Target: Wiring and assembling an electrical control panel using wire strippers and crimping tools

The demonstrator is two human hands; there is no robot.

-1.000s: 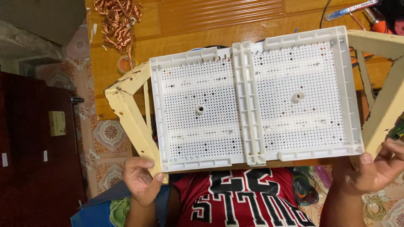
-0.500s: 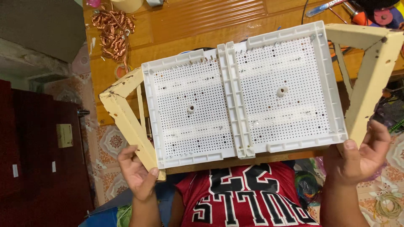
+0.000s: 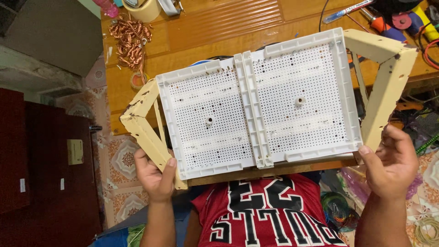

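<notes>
The left hand (image 3: 154, 176) is wrapped around the near left corner of a chipped, cream-painted metal frame (image 3: 145, 132), thumb up along its slanted bar. The right hand (image 3: 389, 162) is closed on the frame's right bar, thumb pressed to its edge. The frame is held up flat between both hands, above a shiny orange wooden table (image 3: 219, 32). On the frame sit two white plastic trays (image 3: 256, 105), side by side and touching. Each tray is square, full of tiny holes, with a little round post in the middle. A messy pile of curly copper wire (image 3: 130, 39) lies on the table, well apart from the hands.
</notes>
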